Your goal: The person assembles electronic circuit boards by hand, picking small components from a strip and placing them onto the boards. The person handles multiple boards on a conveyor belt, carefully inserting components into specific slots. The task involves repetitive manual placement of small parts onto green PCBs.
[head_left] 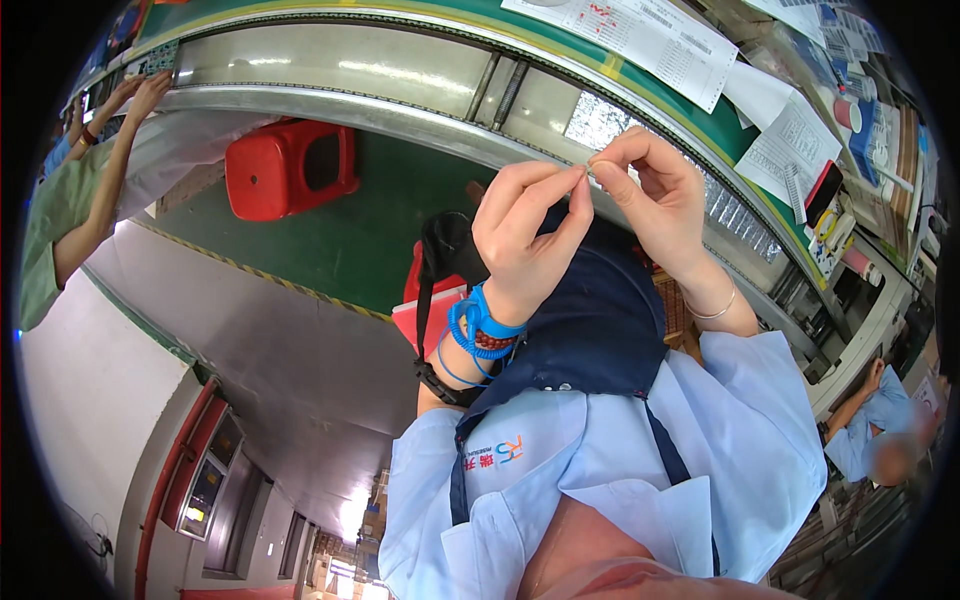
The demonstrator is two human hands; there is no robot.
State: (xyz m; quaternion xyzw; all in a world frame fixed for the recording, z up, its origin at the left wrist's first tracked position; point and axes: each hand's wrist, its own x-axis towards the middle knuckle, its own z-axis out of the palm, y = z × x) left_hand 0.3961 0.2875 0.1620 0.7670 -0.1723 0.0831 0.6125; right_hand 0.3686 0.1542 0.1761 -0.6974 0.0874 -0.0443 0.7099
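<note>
My left hand (525,235) and my right hand (655,200) meet fingertip to fingertip in front of my chest. Thumb and forefinger are pinched together on each hand. Between the tips there may be a tiny piece, too small for me to make out. A blue wrist strap (480,318) with a coiled cord and a beaded bracelet circle my left wrist. On my right wrist is a thin bangle (718,303). Both hands are raised close to the near metal edge of the conveyor line (400,98). A dark blue apron (595,320) hangs below them.
Printed sheets (640,45) lie on the green bench top beyond the conveyor. A black-and-red device (824,192) and clutter sit at the right. A red stool (262,172) stands on the floor at left. Co-workers' arms (105,195) reach to the line at far left; another person (868,425) is at right.
</note>
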